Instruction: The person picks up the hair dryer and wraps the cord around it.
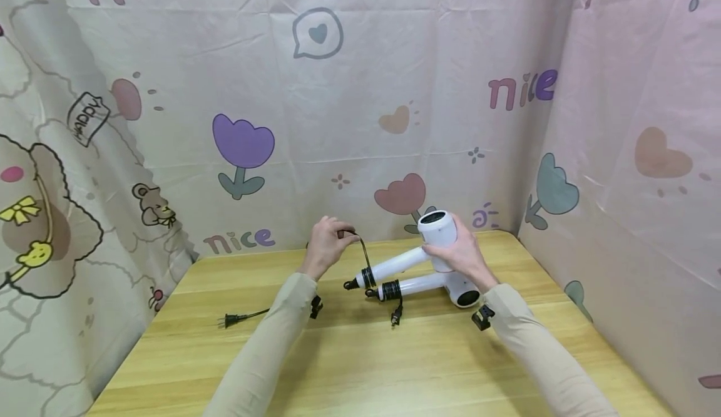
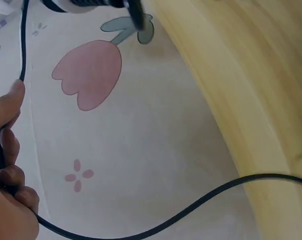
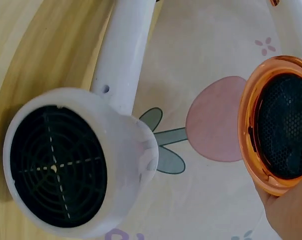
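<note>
Two pale sleeves [image 1: 248, 367] come nearest my head camera, with one small black device [image 1: 482, 318] at each wrist. Beyond them I count two hands and two white hair dryers. The right hand [image 1: 465, 251] has its fingers wrapped round the head of the upper hair dryer [image 1: 436, 236], whose handle slopes down to the left; the lower hair dryer [image 1: 425, 284] lies on the surface [image 1: 360, 367] just in front — I can't tell whether the two touch. The left hand [image 1: 325, 245] pinches a black cord [image 1: 365, 254], partly wound round the upper handle's end. I see two plugs: a loose plug [image 1: 231, 320] well off to the left, and a second plug [image 1: 397, 317] just beside the lower handle's wound cord [image 1: 390, 290]. The surface is light wood grain, bounded on three sides by printed fabric [image 1: 360, 104] with hearts, flowers and "nice" three times.

My left wrist view shows the cord running through the left hand's curled fingers, then bending away to the right.

My right wrist view shows two dryer heads: one with a dark round grille [image 3: 58, 167], the other with an orange rim [image 3: 247, 137] — the right fingers against its lower edge.
</note>
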Demonstrator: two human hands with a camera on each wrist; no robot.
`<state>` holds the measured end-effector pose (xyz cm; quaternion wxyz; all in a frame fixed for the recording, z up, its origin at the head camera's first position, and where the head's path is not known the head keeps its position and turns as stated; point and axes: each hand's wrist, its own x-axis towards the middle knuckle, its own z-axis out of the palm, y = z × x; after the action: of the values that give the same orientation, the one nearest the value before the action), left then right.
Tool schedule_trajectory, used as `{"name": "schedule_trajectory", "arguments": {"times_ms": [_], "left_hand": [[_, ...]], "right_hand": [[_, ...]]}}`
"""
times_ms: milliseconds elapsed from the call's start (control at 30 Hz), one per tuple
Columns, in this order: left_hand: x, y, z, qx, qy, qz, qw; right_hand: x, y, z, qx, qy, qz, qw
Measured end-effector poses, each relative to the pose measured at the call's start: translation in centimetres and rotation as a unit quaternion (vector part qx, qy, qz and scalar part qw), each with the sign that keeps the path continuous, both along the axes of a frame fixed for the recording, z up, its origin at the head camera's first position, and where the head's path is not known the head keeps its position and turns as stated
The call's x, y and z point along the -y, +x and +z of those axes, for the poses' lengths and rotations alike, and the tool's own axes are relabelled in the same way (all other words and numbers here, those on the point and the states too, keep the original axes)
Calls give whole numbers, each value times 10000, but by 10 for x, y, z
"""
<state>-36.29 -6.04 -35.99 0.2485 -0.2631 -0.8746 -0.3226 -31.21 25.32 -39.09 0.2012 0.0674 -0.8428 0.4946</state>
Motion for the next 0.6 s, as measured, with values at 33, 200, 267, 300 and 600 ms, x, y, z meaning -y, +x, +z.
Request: {"name": "schedule_trajectory", "arguments": {"times_ms": [33, 200, 267, 300, 600], "left_hand": [[0, -1, -1, 128, 85, -15, 9999], [4, -5, -8, 595, 272, 54, 9978], [8, -7, -13, 725, 199, 109, 9971], [9, -8, -16, 771, 144, 115, 9969], [24, -11, -36, 1284, 449, -423, 9898]], "right_hand": [[0, 0, 0, 27, -32, 61, 10000], [-1, 1, -1, 76, -246, 112, 9996], [-2, 1, -2, 151, -442, 96, 9989], [-2, 0, -2, 197, -542, 99, 9983], [-7, -5, -4, 801, -1682, 270, 9821]]}}
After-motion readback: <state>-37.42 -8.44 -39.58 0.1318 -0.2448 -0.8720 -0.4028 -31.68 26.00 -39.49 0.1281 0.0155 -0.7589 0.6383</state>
